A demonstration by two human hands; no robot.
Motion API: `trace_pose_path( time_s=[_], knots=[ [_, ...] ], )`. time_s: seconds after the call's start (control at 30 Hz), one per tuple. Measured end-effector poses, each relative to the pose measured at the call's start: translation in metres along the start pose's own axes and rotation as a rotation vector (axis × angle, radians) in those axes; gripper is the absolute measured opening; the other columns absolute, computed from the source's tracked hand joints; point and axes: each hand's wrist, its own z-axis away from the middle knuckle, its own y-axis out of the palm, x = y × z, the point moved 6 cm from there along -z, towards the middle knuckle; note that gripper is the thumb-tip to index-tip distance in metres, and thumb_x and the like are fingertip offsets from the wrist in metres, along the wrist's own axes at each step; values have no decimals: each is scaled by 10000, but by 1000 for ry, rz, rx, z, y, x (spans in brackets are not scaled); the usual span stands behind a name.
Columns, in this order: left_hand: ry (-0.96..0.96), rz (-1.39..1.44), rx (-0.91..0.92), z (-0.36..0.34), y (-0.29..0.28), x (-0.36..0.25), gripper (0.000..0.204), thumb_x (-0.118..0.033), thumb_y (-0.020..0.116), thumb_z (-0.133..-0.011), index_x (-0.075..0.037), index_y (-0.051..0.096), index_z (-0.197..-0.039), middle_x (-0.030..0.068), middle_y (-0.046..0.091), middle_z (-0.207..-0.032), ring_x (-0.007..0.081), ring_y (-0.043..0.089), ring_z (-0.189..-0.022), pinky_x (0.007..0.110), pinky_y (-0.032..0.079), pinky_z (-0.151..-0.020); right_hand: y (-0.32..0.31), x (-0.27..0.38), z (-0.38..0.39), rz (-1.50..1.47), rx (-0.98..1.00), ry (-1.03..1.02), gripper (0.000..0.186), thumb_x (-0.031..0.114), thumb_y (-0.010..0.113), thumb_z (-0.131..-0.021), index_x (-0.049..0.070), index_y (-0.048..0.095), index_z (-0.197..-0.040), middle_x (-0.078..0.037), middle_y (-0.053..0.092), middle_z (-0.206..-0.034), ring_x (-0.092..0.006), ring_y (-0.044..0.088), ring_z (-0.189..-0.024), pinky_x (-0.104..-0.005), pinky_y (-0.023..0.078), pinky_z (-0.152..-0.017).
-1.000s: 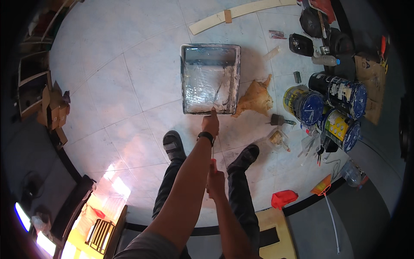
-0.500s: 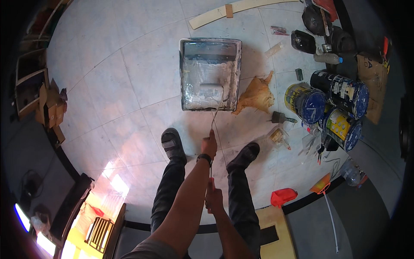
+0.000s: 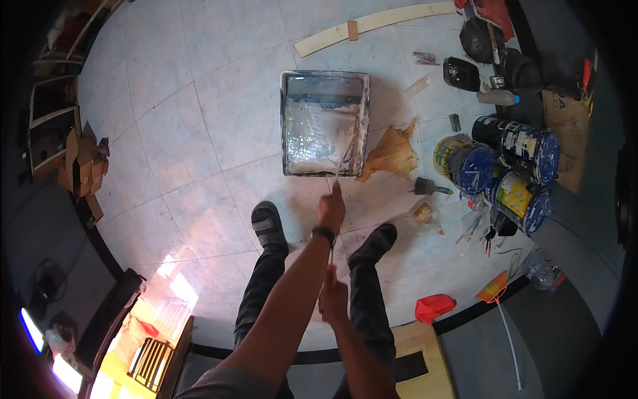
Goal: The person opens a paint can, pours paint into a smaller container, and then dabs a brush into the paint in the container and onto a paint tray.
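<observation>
A paint roller [image 3: 338, 122] with a long handle lies in the paint tray [image 3: 284, 126], its pale sleeve blurred over the whitish paint. My left hand [image 3: 331, 211], with a dark band on the wrist, is closed around the shaft just below the tray's near edge. Closer to my body, my right hand [image 3: 334, 299] is wrapped round the red grip at the handle's lower end. Pale paint smears the tray's inner walls and rim.
A crumpled tan cloth [image 3: 392, 154] lies right of the tray, near a paintbrush [image 3: 432, 187]. Paint buckets [image 3: 465, 163] lie farther right. My shoes [image 3: 268, 225] stand either side of the handle. A pale curved strip [image 3: 392, 22] lies beyond the tray.
The roller sleeve has moved away from me, up the tray. Both hands have shifted slightly forward and right with the handle, still gripping it. The view has shifted a little.
</observation>
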Motion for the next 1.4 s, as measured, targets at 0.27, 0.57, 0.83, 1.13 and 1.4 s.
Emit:
trace_pose_path(
  time_s=[0.27,0.57,0.83,1.13,1.4],
  knots=[
    [-219,115,-2,30,-5,108,751,-695,450,-995,-27,556,-670,106,529,-593,265,530,-495,423,395,-479,-4,-86,12,158,7,165,852,791,451,-945,25,554,-586,-100,542,-479,-237,575,-395,-393,452,-391],
    [-106,127,23,-76,-8,7,824,-712,421,-996,12,573,-636,122,541,-563,272,556,-465,445,447,-469,25,24,-57,96,-19,61,848,789,445,-946,23,542,-594,-91,536,-480,-240,587,-402,-383,466,-391],
    [-131,308,267,14,-24,-27,653,-693,493,-991,-71,547,-803,13,429,-561,159,446,-423,326,345,-401,-4,13,8,67,-19,-5,831,728,428,-990,-11,594,-648,-177,602,-532,-330,648,-468,-449,519,-461],
    [501,-386,261,120,-148,63,344,-215,565,-1029,-111,584,-1356,183,646,-1155,324,686,-965,423,572,-803,-34,-37,-23,532,-656,-571,442,451,555,-1043,28,585,-916,-214,674,-679,-423,683,-624,-509,534,-533],
    [190,-358,65,197,-264,94,419,-386,550,-1062,-50,639,-1295,147,732,-1069,222,718,-904,367,553,-813,-52,-21,-37,378,-652,-624,438,421,581,-1034,20,588,-858,-242,677,-678,-438,689,-632,-517,535,-520]
  ],
)
